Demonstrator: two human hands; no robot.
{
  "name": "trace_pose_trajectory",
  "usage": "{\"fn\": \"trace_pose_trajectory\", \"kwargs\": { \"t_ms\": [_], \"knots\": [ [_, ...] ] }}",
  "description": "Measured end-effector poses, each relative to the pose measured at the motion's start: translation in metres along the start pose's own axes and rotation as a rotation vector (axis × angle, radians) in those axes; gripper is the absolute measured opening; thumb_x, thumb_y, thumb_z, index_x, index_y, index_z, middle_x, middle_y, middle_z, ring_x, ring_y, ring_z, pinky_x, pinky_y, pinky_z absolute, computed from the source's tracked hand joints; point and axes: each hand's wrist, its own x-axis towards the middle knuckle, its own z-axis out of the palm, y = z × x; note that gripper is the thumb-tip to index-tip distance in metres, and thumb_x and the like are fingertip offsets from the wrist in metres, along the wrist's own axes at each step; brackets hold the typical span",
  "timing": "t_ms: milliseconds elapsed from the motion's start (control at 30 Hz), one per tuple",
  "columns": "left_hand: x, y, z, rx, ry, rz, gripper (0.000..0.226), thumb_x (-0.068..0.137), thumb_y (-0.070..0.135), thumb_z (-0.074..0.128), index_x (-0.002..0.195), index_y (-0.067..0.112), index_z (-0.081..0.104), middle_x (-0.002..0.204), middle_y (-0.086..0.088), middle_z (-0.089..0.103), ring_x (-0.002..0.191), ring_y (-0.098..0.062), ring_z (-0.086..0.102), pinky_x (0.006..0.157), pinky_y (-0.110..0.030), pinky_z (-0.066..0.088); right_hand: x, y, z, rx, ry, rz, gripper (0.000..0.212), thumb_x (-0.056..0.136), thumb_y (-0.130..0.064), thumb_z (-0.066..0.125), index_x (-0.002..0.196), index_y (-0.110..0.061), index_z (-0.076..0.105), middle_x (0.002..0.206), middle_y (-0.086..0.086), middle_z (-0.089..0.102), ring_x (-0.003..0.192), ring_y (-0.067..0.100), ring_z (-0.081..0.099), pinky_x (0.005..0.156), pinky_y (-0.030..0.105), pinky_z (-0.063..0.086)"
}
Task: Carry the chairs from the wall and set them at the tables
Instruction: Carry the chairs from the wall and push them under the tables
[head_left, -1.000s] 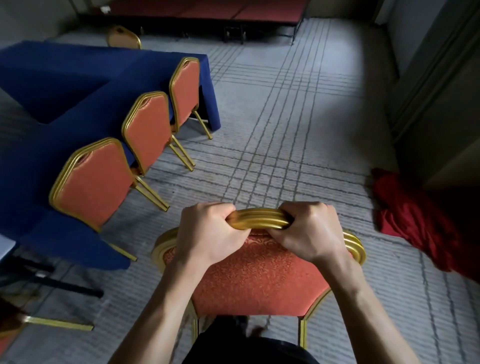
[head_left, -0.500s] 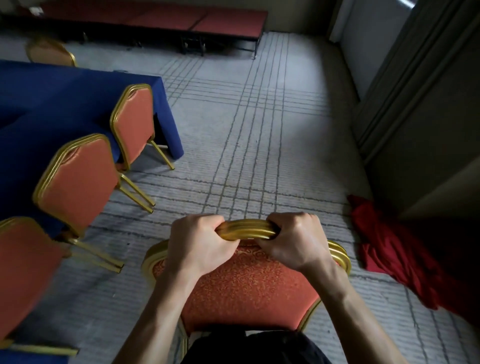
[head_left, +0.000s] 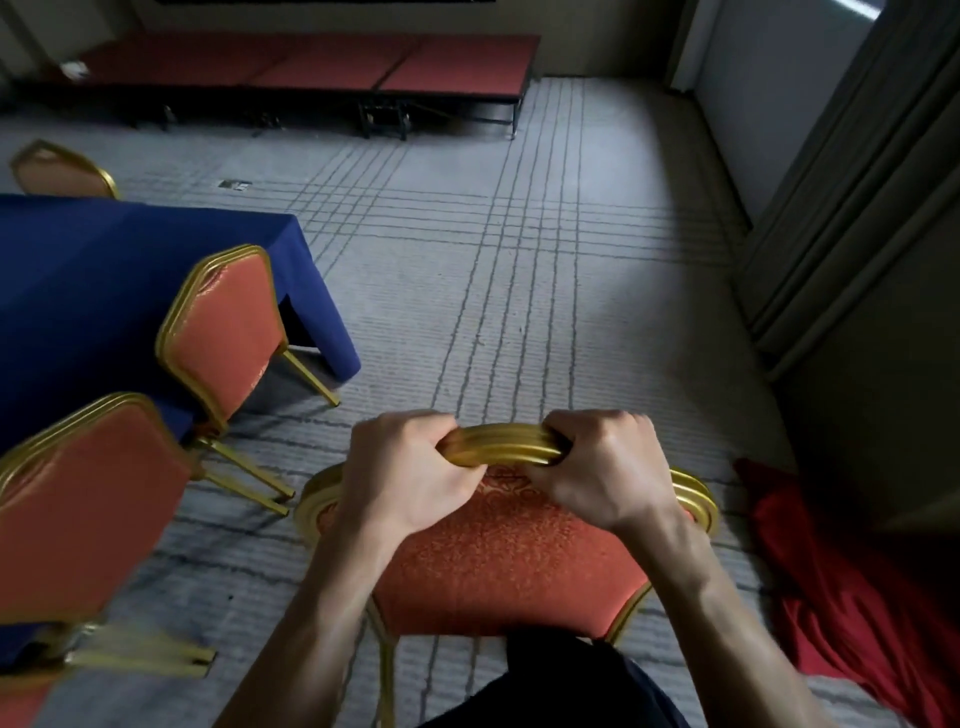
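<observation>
Hands: left hand (head_left: 410, 467) and right hand (head_left: 608, 467) gripped the chair (head_left: 509, 551) by its top rail, fingers curled round it.
Chair: near centre, right of the table (head_left: 104, 291) — not yet placed.
Done: two chairs (head_left: 223, 332) stood at the table.

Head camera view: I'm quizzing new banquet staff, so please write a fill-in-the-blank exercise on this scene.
The left hand and right hand grip the banquet chair by its ____ top rail. The table is draped in a ____ cloth. The crumpled fabric on the carpet at the right is ____.
Missing words: gold; blue; red.
</observation>
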Motion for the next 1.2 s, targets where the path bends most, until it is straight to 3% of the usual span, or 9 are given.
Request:
{"fn": "trace_pose_trajectory", "kwargs": {
  "t_ms": [133,267,433,567,700,933,1100,1200],
  "knots": [
    [0.091,-0.006,0.049,0.043,-0.015,-0.012,0.048,0.066,0.035,0.079,0.053,0.019,0.036,0.048,0.004,0.044,0.045,-0.019,0.045,0.048,-0.029,0.031,0.086,0.065,0.011,0.039,-0.066,0.006,0.046,0.074,-0.067,0.056,0.062,-0.023,0.049,0.057,-0.008,0.053,0.063,0.022,0.061,0.061,0.029,0.036],
    [0.152,-0.01,0.077,0.086,0.003,-0.082,0.045,0.066,0.034,0.078,0.053,0.014,0.04,0.049,0.002,0.046,0.047,-0.02,0.048,0.049,-0.03,0.032,0.155,0.105,0.018,0.086,-0.074,-0.048,0.047,0.072,-0.07,0.049,0.055,-0.029,0.034,0.053,-0.009,0.046,0.062,0.022,0.06,0.062,0.027,0.032],
    [0.235,-0.028,0.11,0.029,0.039,-0.066,0.046,0.066,0.032,0.077,0.055,0.022,0.034,0.053,0.009,0.031,0.048,-0.017,0.043,0.053,-0.026,0.028,0.245,0.149,0.036,0.08,-0.029,-0.12,0.045,0.072,-0.064,0.053,0.055,-0.03,0.027,0.053,-0.009,0.044,0.057,0.023,0.057,0.059,0.027,0.032],
    [0.295,-0.058,0.148,0.043,0.025,-0.147,0.038,0.064,0.042,0.071,0.054,0.021,0.041,0.049,0.002,0.043,0.048,-0.02,0.051,0.052,-0.025,0.031,0.316,0.184,0.067,0.076,-0.025,-0.176,0.038,0.071,-0.058,0.06,0.06,-0.032,0.035,0.057,-0.007,0.058,0.056,0.022,0.06,0.057,0.025,0.032],
    [0.363,-0.102,0.193,0.055,0.034,-0.182,0.037,0.066,0.048,0.064,0.054,0.02,0.044,0.051,-0.001,0.053,0.049,-0.02,0.055,0.053,-0.023,0.029,0.399,0.213,0.101,0.074,-0.054,-0.183,0.033,0.069,-0.055,0.057,0.06,-0.029,0.039,0.055,-0.006,0.058,0.055,0.022,0.059,0.054,0.026,0.033],
    [0.511,-0.171,0.245,-0.006,-0.014,-0.178,0.048,0.066,0.065,0.064,0.059,0.017,0.062,0.057,0.003,0.061,0.056,-0.018,0.06,0.053,-0.029,0.043,0.553,0.257,0.14,0.043,-0.076,-0.147,0.035,0.067,-0.054,0.056,0.058,-0.021,0.045,0.052,-0.005,0.055,0.051,0.021,0.055,0.05,0.03,0.044],
    [0.59,-0.201,0.256,-0.043,0.033,-0.166,0.047,0.067,0.067,0.062,0.061,0.02,0.066,0.058,0.005,0.063,0.056,-0.015,0.061,0.054,-0.025,0.04,0.637,0.275,0.153,0.024,-0.061,-0.161,0.04,0.069,-0.057,0.055,0.059,-0.019,0.05,0.053,-0.004,0.057,0.053,0.023,0.058,0.052,0.03,0.044],
    [0.639,-0.219,0.269,-0.014,0.069,-0.203,0.04,0.065,0.063,0.062,0.058,0.023,0.06,0.056,0.005,0.061,0.053,-0.012,0.056,0.056,-0.021,0.031,0.695,0.29,0.166,0.03,-0.053,-0.171,0.042,0.071,-0.06,0.056,0.058,-0.02,0.048,0.052,-0.004,0.056,0.052,0.023,0.058,0.052,0.03,0.044]
  ]
}}
